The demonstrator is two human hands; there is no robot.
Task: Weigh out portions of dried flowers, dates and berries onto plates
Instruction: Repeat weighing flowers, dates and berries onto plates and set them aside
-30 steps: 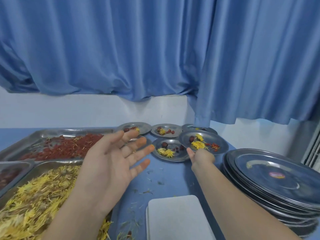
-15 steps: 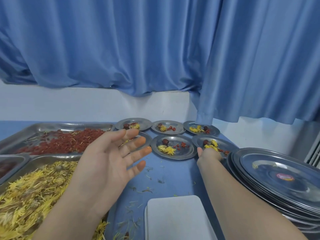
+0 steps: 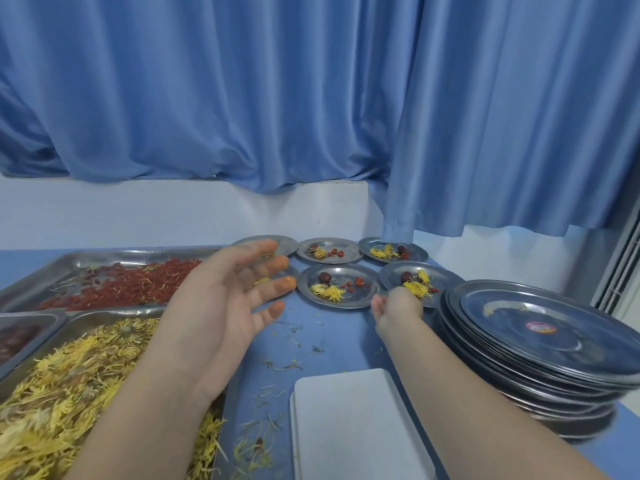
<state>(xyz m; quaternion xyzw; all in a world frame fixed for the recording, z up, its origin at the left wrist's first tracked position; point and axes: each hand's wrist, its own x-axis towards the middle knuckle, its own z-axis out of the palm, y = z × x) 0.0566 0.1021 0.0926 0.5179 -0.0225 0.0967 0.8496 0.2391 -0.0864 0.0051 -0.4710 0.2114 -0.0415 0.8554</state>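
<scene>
My right hand (image 3: 398,304) holds the near rim of a small steel plate (image 3: 445,280) that sits on the blue table with yellow flowers, a date and red berries on it. My left hand (image 3: 221,306) hovers open, palm toward the right, fingers spread, over the table by the trays. Around them lie more filled small plates: one in the front middle (image 3: 343,271), two behind (image 3: 349,244) (image 3: 417,252), and others partly hidden by my left fingers. Trays at the left hold red berries (image 3: 121,285), yellow dried flowers (image 3: 69,375) and dates (image 3: 17,337).
A tall stack of larger steel plates (image 3: 536,337) stands at the right, close to my right forearm. A white scale (image 3: 353,424) lies at the near edge between my arms. Loose petals litter the table. A blue curtain (image 3: 311,98) hangs behind.
My right hand carried the filled plate rightward and down, setting it on the table in the front row beside the stack. My left hand stayed raised and open.
</scene>
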